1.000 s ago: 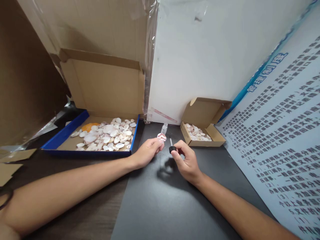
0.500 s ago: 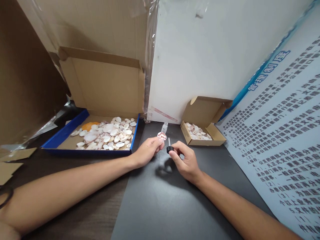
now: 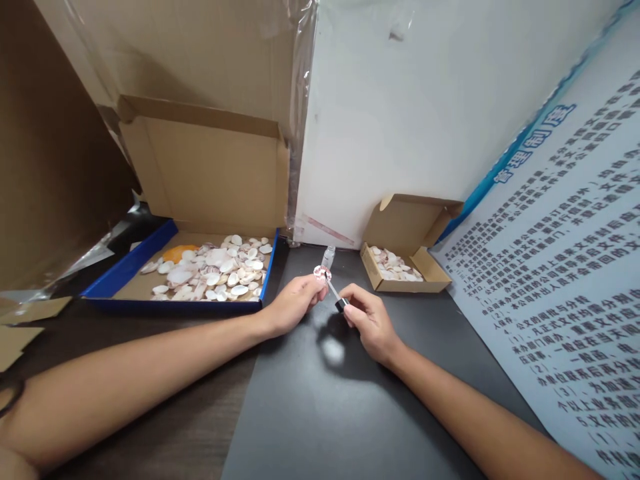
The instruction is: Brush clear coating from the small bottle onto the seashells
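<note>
My left hand (image 3: 297,303) pinches a small round shell (image 3: 320,271) with a red-and-white pattern between thumb and fingers. My right hand (image 3: 373,323) grips the black cap of a brush applicator (image 3: 342,304). Its thin pale stem slants up to the left, and the dark tip is at the shell's face; whether it touches I cannot tell. Just behind the shell stands a small clear glass bottle (image 3: 329,255), uncapped and partly covered by the shell and fingers.
At the left, a blue-edged cardboard box (image 3: 175,305) stands open with many shells (image 3: 220,267) and an orange piece (image 3: 177,253). A smaller open carton (image 3: 415,286) at the right holds pale shells (image 3: 393,263). A printed board (image 3: 560,267) leans along the right side.
My right hand has tilted the applicator from upright to slanting left, bringing its tip to the shell. The left hand has barely moved and keeps the shell.
</note>
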Action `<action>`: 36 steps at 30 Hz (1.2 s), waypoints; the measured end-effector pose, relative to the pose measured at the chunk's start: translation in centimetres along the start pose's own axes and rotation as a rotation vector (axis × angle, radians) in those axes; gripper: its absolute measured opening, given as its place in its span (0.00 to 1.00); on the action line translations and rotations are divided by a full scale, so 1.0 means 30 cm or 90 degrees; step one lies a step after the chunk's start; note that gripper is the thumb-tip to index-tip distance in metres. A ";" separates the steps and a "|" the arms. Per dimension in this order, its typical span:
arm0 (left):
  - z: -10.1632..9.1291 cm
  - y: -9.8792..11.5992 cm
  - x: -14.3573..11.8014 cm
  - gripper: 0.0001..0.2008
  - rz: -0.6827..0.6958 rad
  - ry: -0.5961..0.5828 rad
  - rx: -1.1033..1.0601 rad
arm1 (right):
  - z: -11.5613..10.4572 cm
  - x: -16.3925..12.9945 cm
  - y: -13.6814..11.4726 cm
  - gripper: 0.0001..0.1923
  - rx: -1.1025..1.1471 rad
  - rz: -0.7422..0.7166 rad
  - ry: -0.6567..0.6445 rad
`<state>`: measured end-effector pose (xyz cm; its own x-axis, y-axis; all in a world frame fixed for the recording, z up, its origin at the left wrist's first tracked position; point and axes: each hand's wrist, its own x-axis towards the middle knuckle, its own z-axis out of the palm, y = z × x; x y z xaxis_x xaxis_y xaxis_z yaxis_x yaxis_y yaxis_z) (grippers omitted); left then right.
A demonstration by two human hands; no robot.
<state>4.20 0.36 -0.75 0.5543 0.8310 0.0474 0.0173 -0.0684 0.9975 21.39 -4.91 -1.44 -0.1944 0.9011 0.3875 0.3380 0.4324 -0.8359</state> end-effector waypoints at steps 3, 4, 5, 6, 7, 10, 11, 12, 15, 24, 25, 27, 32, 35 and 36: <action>-0.001 -0.004 0.001 0.17 0.005 -0.009 0.009 | -0.001 0.000 0.011 0.11 0.036 0.042 0.016; -0.002 -0.006 0.002 0.17 0.007 -0.011 0.012 | -0.001 0.000 0.015 0.11 0.045 0.052 0.022; -0.003 -0.008 0.003 0.17 0.007 -0.013 0.016 | 0.000 -0.001 0.018 0.11 0.050 0.058 0.028; -0.004 -0.011 0.003 0.17 0.008 -0.016 0.020 | 0.001 -0.002 0.022 0.12 0.055 0.058 0.033; -0.004 -0.014 0.004 0.17 0.009 -0.019 0.026 | 0.002 -0.003 0.024 0.13 0.061 0.054 0.037; -0.006 -0.019 0.005 0.17 0.011 -0.025 0.047 | 0.004 -0.010 0.028 0.15 0.082 0.035 0.035; -0.007 -0.020 0.005 0.16 0.012 -0.026 0.054 | 0.004 -0.012 0.028 0.16 0.088 0.029 0.031; -0.007 -0.020 0.004 0.16 0.013 -0.026 0.061 | 0.004 -0.013 0.028 0.16 0.091 0.023 0.028; -0.005 -0.018 0.003 0.15 0.024 -0.024 0.074 | 0.005 -0.015 0.024 0.17 0.088 0.015 0.039; -0.001 -0.010 0.000 0.14 0.027 -0.004 0.089 | 0.011 -0.006 0.018 0.13 0.162 0.069 0.089; -0.001 -0.010 0.000 0.14 0.027 -0.004 0.092 | 0.011 -0.006 0.018 0.13 0.170 0.067 0.087; -0.001 -0.009 -0.001 0.14 0.031 -0.007 0.095 | 0.013 -0.008 0.019 0.13 0.177 0.064 0.078; 0.000 -0.002 -0.004 0.13 0.037 -0.009 0.095 | 0.013 -0.015 0.025 0.13 0.149 0.036 0.091; -0.002 -0.005 -0.003 0.14 0.036 -0.004 0.103 | 0.010 -0.019 0.033 0.11 0.113 0.022 0.124; -0.003 -0.007 -0.002 0.14 0.038 -0.004 0.105 | 0.009 -0.021 0.036 0.11 0.102 0.017 0.125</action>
<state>4.10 0.38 -0.96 0.5639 0.8192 0.1048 0.1203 -0.2070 0.9709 21.63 -5.01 -2.68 0.0001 0.9077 0.4196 0.1876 0.4122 -0.8916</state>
